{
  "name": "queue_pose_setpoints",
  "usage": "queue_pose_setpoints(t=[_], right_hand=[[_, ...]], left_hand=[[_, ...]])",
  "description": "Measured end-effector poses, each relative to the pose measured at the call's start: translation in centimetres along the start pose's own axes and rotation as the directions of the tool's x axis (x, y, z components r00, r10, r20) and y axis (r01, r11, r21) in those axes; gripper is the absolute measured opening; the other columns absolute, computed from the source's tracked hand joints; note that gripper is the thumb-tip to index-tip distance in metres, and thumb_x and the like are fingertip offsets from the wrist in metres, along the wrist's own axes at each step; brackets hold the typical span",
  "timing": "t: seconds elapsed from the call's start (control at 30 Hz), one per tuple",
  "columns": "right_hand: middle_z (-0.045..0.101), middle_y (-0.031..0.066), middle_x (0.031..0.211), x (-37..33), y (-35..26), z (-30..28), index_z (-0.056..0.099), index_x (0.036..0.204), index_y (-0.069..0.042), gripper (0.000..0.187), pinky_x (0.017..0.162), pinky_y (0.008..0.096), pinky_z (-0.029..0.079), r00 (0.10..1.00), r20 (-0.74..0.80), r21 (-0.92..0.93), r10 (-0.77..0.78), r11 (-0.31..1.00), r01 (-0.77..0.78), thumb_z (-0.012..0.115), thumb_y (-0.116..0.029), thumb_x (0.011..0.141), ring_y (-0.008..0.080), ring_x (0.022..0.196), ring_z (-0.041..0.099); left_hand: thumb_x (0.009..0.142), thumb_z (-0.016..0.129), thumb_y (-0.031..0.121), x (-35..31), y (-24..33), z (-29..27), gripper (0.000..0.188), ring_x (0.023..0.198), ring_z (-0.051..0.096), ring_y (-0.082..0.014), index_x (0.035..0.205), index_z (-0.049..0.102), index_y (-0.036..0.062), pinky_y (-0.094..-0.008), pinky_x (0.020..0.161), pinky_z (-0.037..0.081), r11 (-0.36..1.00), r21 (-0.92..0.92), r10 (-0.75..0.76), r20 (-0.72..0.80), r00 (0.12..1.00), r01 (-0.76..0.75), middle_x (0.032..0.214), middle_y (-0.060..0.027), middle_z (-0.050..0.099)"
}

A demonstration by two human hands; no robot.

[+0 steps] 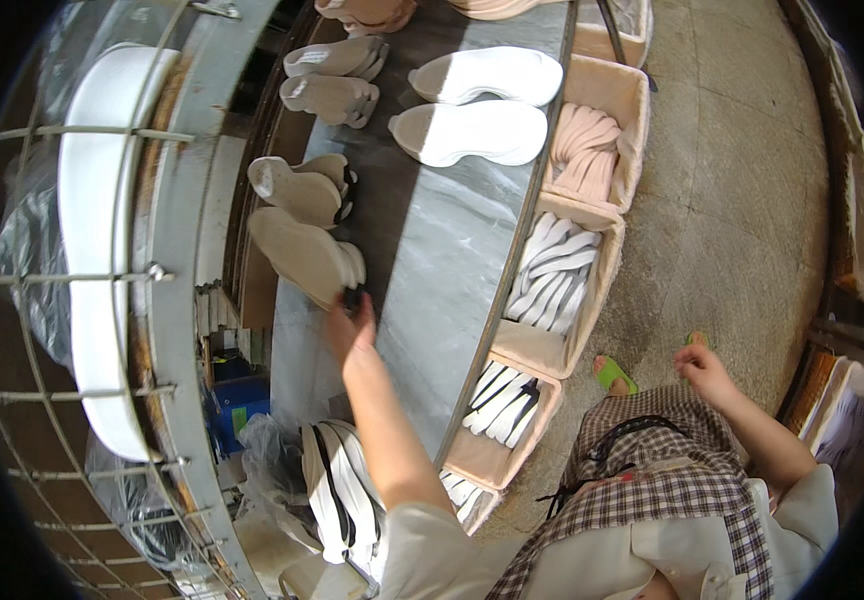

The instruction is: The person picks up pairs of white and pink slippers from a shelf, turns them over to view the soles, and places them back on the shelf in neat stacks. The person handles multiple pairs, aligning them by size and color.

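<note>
My left hand point(353, 328) reaches over the grey bench and grips the near, dark-tipped end of a stack of beige shoe soles point(297, 252). Its fingertips are partly hidden by that end. Just beyond lies another beige stack of soles point(297, 190) with dark edges. Two white soles point(485, 75) rest side by side in the sunlit strip further along. My right hand point(702, 368) hangs away from the bench over the floor, fingers loosely bent and apart, with nothing visible in it.
Pinkish lined bins point(607, 235) stand along the bench's right edge, holding pink, white and black-and-white soles. At my left is a wire rack point(167, 300) with a large white piece in it. More soles point(337, 490) stand by my left elbow. Shelving point(857, 250) lines the right.
</note>
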State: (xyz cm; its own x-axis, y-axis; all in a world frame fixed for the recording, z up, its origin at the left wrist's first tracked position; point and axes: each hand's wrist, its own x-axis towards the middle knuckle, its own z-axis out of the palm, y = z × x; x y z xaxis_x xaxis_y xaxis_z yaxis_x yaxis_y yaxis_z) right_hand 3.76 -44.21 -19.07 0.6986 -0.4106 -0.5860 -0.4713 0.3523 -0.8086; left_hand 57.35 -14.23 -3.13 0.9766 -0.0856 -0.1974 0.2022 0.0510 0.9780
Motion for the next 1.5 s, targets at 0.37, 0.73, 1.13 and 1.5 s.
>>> queue_pose_setpoints(t=[0.37,0.73,1.13,1.5], right_hand=[[0.059,0.0101,0.118,4.2,-17.2,12.8,0.046,0.133,-0.004,0.049,0.093,0.033,0.045,0.749,0.637,0.341,-0.182,0.938,-0.062,0.045,-0.038,0.097,0.0175,0.107,0.057],[0.057,0.0149,0.124,1.7,-17.5,9.3,0.044,0.134,0.0,0.044,0.092,0.0348,0.05,0.461,0.835,0.541,-0.302,0.603,-0.586,0.043,-0.019,0.094,0.0216,0.107,0.061],[0.039,0.0118,0.142,-5.6,-21.0,0.6,0.024,0.146,-0.013,0.061,0.106,0.039,0.037,0.774,0.555,0.675,-0.305,0.709,-0.205,0.044,-0.017,0.089,0.0233,0.127,0.043],[0.039,0.0125,0.136,-8.9,-21.6,-5.6,0.022,0.142,-0.014,0.075,0.098,0.0568,0.034,0.864,0.461,0.633,-0.204,0.758,-0.159,0.055,-0.047,0.084,0.0307,0.124,0.04]], left_hand=[[0.086,0.056,-0.005,-37.1,-1.8,12.6,0.076,0.126,0.042,-0.0303,0.146,0.012,0.0134,-0.0455,0.097,0.045,0.903,-0.307,-0.267,0.146,0.953,0.3,0.141,-0.016,0.033],[0.08,0.07,0.003,-45.0,-4.1,15.4,0.084,0.122,0.044,-0.0272,0.144,0.016,0.008,-0.0372,0.098,0.045,0.936,-0.198,-0.231,0.274,0.934,0.289,0.135,-0.0186,0.038],[0.096,0.05,0.033,-38.5,-0.6,21.6,0.06,0.11,0.056,-0.0258,0.134,0.03,-0.0086,-0.0361,0.09,0.05,0.993,-0.014,-0.101,0.392,0.915,0.116,0.127,-0.0217,0.05],[0.098,0.046,0.027,-41.1,-1.1,29.2,0.037,0.088,0.066,-0.0198,0.121,0.052,-0.0013,-0.028,0.071,0.057,0.812,-0.087,-0.385,0.664,0.641,0.577,0.105,-0.012,0.064]])
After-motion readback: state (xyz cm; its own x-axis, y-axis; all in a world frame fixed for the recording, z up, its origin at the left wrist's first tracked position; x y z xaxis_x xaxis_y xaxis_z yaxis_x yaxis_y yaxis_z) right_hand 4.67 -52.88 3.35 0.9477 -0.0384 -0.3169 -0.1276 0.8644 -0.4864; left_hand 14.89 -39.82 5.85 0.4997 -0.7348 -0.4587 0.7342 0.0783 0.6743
